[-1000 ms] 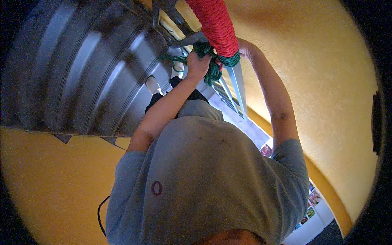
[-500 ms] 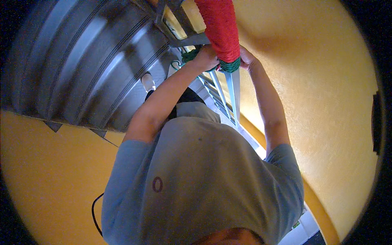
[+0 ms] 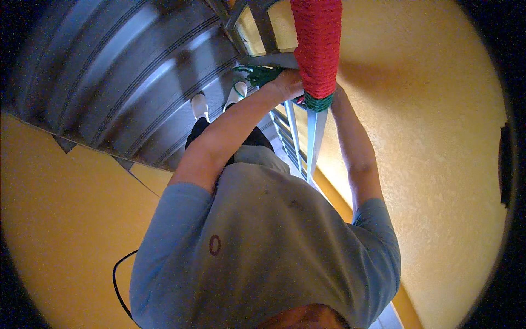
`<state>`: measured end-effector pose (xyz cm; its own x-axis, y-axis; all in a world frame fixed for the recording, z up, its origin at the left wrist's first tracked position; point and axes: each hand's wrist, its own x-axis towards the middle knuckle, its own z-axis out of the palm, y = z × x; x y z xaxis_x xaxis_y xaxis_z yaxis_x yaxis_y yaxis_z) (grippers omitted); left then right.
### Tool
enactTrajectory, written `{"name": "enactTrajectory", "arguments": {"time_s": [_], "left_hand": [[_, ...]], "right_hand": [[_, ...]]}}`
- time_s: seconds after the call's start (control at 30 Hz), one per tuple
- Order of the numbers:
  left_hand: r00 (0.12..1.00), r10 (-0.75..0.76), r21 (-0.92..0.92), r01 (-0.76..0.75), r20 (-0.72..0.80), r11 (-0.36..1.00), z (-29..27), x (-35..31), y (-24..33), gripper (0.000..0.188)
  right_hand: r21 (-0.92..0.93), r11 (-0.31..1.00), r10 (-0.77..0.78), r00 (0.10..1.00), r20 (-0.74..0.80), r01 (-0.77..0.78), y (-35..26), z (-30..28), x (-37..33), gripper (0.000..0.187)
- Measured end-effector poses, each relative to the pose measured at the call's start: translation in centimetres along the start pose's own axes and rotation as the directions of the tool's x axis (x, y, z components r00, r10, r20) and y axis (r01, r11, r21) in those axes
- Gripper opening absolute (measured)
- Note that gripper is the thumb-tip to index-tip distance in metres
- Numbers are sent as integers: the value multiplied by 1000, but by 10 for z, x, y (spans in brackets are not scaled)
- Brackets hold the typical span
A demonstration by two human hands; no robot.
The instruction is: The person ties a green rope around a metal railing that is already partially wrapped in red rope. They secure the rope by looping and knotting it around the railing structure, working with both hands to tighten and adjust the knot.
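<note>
A sloping handrail is wrapped in ribbed red cord [image 3: 319,46], with a short band of green cord [image 3: 319,103] at the lower end of the wrapping. Below the band, the bare pale metal rail [image 3: 314,137] continues toward me. My left hand [image 3: 289,84] reaches in at the rail's left side, its fingers hidden behind the wrapping. Against that hand lies a loose bundle of green cord [image 3: 264,75], and a strand hangs from it near my shoe. On the other side, my right hand [image 3: 337,94] is mostly covered by the rail, fingers out of sight.
Dark ribbed stairs [image 3: 126,82] curve away on the left, and my white shoes [image 3: 200,105] stand on them. Metal railing bars [image 3: 263,27] rise beyond my hands. A yellow wall [image 3: 427,137] runs along the right, another yellow wall [image 3: 60,230] at lower left.
The wrapped rail and both hands sit slightly further right and lower in the picture. My right hand has slipped further behind the rail. More of the green bundle and my shoes shows.
</note>
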<state>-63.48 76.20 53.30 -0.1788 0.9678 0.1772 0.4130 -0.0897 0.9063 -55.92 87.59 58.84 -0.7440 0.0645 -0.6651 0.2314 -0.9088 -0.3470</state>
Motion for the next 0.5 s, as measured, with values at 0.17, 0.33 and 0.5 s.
{"name": "enactTrajectory", "arguments": {"time_s": [0.17,0.33,0.5], "left_hand": [[1000,-4,-33,4,-13,999,0,1,2,53],[999,-5,-64,2,-54,998,5,5,7,53],[995,-3,-96,-7,-100,995,8,11,11,54]], "right_hand": [[91,996,-21,1000,13,20,2,-5,-6,73],[216,974,-71,997,0,70,7,-20,-12,71],[-135,987,-85,995,49,91,5,-10,-30,61]]}}
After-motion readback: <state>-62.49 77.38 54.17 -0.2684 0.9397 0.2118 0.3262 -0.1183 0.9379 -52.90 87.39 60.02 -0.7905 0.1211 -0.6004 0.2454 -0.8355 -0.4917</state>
